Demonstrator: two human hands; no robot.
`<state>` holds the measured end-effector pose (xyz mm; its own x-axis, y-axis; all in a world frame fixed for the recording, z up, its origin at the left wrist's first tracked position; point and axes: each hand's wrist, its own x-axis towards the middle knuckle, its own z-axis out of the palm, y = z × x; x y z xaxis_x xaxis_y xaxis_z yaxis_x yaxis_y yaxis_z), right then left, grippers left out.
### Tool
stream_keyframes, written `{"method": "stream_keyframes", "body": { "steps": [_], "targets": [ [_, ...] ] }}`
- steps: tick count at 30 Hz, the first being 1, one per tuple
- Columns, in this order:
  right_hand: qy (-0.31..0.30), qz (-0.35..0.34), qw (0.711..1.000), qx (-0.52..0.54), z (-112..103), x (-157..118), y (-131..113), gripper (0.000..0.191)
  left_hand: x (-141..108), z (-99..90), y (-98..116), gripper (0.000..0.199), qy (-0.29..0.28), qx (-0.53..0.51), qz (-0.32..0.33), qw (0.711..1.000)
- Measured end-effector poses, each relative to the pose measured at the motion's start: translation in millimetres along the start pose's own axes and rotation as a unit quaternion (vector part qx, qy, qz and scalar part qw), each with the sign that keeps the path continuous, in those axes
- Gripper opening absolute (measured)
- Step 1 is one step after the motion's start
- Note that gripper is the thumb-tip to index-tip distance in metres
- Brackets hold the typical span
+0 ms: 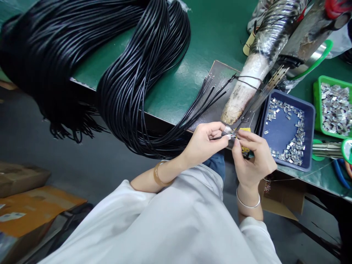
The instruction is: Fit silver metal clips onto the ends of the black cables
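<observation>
Both my hands meet at the table's front edge. My left hand point(210, 141) is closed in a pinch on a black cable point(216, 138), close to its end. My right hand point(254, 152) pinches a small shiny metal connector point(233, 135) at that cable end; fingertips partly cover it. Just above the fingertips, the thin tip of a soldering iron point(271, 86) points down, held in a fixed position. Something yellow point(245, 146) shows behind my right fingers. Several other black cable ends point(211, 93) lie on a grey board point(224, 69) beyond my left hand.
Large bundles of black cable point(143, 62) hang over the green table's point(203, 33) edge. A wrapped duct point(249, 75) slants down above my hands. At right stand a blue tray point(280, 134) and a green tray point(317, 106) of small metal parts. Cardboard boxes point(41, 205) are on the floor.
</observation>
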<state>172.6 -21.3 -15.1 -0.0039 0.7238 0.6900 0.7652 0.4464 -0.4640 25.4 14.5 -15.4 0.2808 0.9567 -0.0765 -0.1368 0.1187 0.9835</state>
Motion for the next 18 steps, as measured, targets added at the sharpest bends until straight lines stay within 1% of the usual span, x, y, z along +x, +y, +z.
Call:
{"method": "stream_keyframes", "body": {
  "steps": [6, 13, 18],
  "targets": [
    [0.02, 0.01, 0.999, 0.023, 0.2, 1.7, -2.7, 0.017, 0.3, 1.1, 2.9, 0.01, -0.001, 0.008, 0.015, 1.0],
    [-0.014, -0.013, 1.0, -0.005, -2.4, -2.4, -0.4, 0.019, -0.3, -2.5, -1.2, 0.008, -0.008, 0.011, 0.006, 1.0],
    [-0.019, 0.019, 0.999, 0.018, -5.6, 0.6, -1.4, 0.016, -5.7, -3.9, -0.5, 0.008, -0.037, 0.027, 0.011, 0.999]
  ]
}}
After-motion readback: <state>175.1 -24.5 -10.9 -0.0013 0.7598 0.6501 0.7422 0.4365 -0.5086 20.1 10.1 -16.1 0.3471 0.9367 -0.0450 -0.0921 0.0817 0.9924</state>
